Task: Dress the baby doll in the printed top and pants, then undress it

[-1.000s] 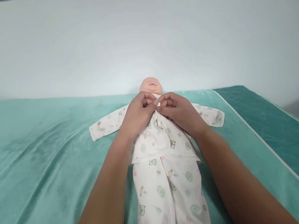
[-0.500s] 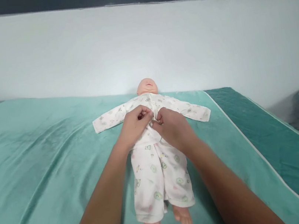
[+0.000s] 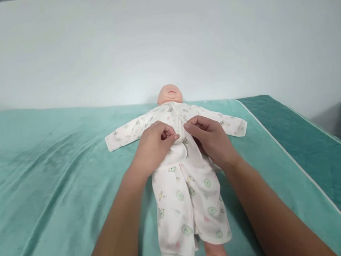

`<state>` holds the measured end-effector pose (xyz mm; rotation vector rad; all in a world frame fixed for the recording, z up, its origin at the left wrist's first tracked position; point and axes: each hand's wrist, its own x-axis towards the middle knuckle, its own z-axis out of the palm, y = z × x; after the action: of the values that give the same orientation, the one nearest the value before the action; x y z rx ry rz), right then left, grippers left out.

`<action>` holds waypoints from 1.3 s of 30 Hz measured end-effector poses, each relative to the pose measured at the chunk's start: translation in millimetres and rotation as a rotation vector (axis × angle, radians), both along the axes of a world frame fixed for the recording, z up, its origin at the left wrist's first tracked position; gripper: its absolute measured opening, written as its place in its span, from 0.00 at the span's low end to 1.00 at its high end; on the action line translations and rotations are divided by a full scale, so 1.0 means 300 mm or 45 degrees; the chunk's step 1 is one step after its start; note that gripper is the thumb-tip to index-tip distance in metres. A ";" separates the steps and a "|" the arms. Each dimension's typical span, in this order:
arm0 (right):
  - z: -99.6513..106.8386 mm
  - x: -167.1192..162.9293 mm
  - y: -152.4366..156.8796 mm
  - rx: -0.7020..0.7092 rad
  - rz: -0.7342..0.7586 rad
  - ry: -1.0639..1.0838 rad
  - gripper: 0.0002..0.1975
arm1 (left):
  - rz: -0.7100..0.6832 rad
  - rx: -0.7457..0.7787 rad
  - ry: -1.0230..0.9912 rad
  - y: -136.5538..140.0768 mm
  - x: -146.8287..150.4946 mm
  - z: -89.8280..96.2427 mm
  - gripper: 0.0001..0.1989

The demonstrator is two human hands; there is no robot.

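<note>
A baby doll (image 3: 169, 94) lies on its back, feet toward me, arms stretched out to both sides. It wears a white printed long-sleeved shirt (image 3: 126, 133) and matching trousers (image 3: 174, 213). Over the doll's middle, my left hand (image 3: 157, 145) pinches the front edge of the shirt on the left. My right hand (image 3: 210, 137) pinches the opposite front edge and holds it up off the body. Between my hands the two front panels are apart low down and meet near the collar. My fingers hide any fastener there.
Under the doll is a light teal cloth (image 3: 53, 184) with wrinkles on the left and a pale edge on the right. A darker teal cover (image 3: 304, 142) shows beyond that edge. A white wall (image 3: 157, 40) rises just behind the doll's head.
My hands have moved apart; the right one has shifted right, drawing the shirt's front panel with it. The front now gapes lower down. The view has tilted down slightly.
</note>
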<state>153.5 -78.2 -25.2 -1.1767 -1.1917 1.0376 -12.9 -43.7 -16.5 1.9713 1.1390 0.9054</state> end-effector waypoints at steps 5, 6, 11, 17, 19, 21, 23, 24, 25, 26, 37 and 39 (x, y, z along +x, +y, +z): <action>-0.007 -0.003 0.006 0.032 0.054 0.017 0.12 | -0.097 -0.261 -0.410 -0.015 0.008 0.001 0.11; -0.010 0.000 0.008 0.036 0.067 0.038 0.12 | -0.110 -0.270 -0.452 -0.018 0.012 0.001 0.12; -0.024 0.007 0.015 0.051 0.095 0.101 0.13 | -0.104 -0.267 -0.430 -0.020 0.024 -0.002 0.12; -0.020 0.012 0.015 0.018 0.122 0.101 0.16 | -0.118 -0.275 -0.431 -0.011 0.024 -0.006 0.10; -0.020 0.012 0.016 0.016 0.123 0.114 0.15 | -0.120 -0.282 -0.442 -0.011 0.025 -0.006 0.10; -0.022 0.011 0.017 0.023 0.124 0.125 0.14 | -0.122 -0.290 -0.454 -0.013 0.026 -0.005 0.09; -0.025 0.010 0.018 0.037 0.135 0.123 0.13 | -0.122 -0.294 -0.464 -0.014 0.028 -0.004 0.09; -0.026 0.010 0.019 0.042 0.142 0.117 0.13 | -0.120 -0.294 -0.467 -0.014 0.030 -0.003 0.09; -0.025 0.009 0.018 0.044 0.149 0.108 0.13 | -0.119 -0.293 -0.468 -0.014 0.031 -0.003 0.09; -0.024 0.009 0.018 0.044 0.152 0.097 0.13 | -0.120 -0.289 -0.469 -0.013 0.032 -0.004 0.09; -0.035 0.004 0.022 0.050 0.133 -0.053 0.09 | -0.155 -0.183 -0.362 -0.012 0.042 -0.028 0.09; -0.034 0.005 0.021 0.046 0.140 -0.043 0.09 | -0.131 -0.155 -0.335 -0.013 0.041 -0.031 0.07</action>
<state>154.9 -71.9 -35.6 -1.1146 -1.3084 1.0779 -0.6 -47.7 -25.7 1.7369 0.9127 0.9830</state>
